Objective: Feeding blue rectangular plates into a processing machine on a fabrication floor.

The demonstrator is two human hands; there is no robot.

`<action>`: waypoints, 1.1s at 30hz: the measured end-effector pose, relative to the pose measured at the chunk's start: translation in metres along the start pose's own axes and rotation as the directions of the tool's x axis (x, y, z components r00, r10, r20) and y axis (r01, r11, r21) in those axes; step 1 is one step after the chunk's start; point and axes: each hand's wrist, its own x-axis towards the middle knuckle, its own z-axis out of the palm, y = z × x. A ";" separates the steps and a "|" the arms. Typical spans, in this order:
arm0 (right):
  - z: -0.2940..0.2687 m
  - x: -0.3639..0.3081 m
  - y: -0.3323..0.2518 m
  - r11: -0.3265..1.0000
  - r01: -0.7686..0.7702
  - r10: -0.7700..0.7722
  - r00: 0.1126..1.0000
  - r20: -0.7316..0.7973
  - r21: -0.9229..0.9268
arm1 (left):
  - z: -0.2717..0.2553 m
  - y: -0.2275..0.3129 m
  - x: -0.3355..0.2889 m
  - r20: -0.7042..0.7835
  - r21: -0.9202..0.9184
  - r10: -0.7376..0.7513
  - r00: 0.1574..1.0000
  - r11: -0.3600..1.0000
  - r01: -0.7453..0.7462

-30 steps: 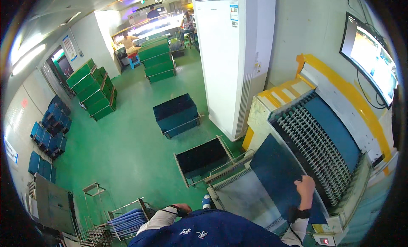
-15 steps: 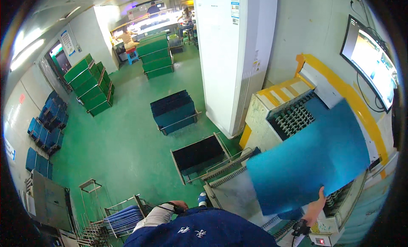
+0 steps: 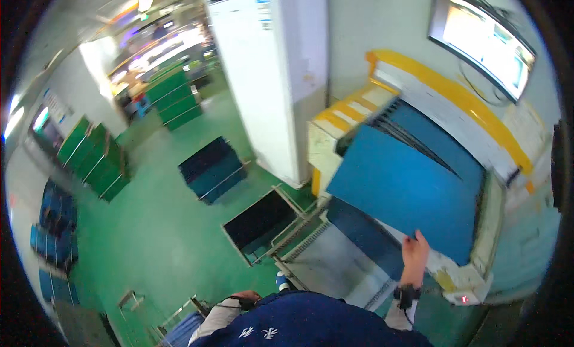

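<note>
A large flat blue panel (image 3: pixel 406 188) lies tilted over the machine's roller bed at the right. My right hand (image 3: pixel 416 254) is closed on its near edge, the fingers partly hidden by the panel. Beneath and beyond it, another blue panel (image 3: pixel 427 129) rests on the rollers (image 3: pixel 402 132). A darker blue panel (image 3: pixel 359 224) stands by the slotted metal rack (image 3: pixel 335 263) in front of the machine. My left hand (image 3: pixel 246 295) hangs low beside my body, away from the panels; its fingers are too blurred to read.
A wire-framed rack with dark panels (image 3: pixel 263 224) stands on the floor left of the machine. Further off are a blue panel stack (image 3: pixel 214 170) and green stacks (image 3: pixel 95 159). A tall white cabinet (image 3: pixel 257 78) flanks the machine, and a screen (image 3: pixel 484 42) hangs above it.
The held panel has been lowered and laid flatter over the rollers. A second panel shows on the roller bed, and the view has swung to the right.
</note>
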 end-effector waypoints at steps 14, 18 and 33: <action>0.006 0.045 0.014 0.982 0.068 -0.077 0.996 0.045 0.178 | -0.004 0.001 0.009 0.022 0.107 -0.147 0.989 0.984 0.144; 0.016 0.056 -0.006 0.997 -0.017 0.011 0.997 0.073 0.081 | -0.005 0.004 0.009 0.020 0.113 -0.157 0.987 0.982 0.154; 0.039 0.055 -0.023 0.962 -0.272 0.267 0.952 0.148 0.016 | -0.002 0.000 0.006 -0.001 0.109 -0.161 0.987 0.981 0.160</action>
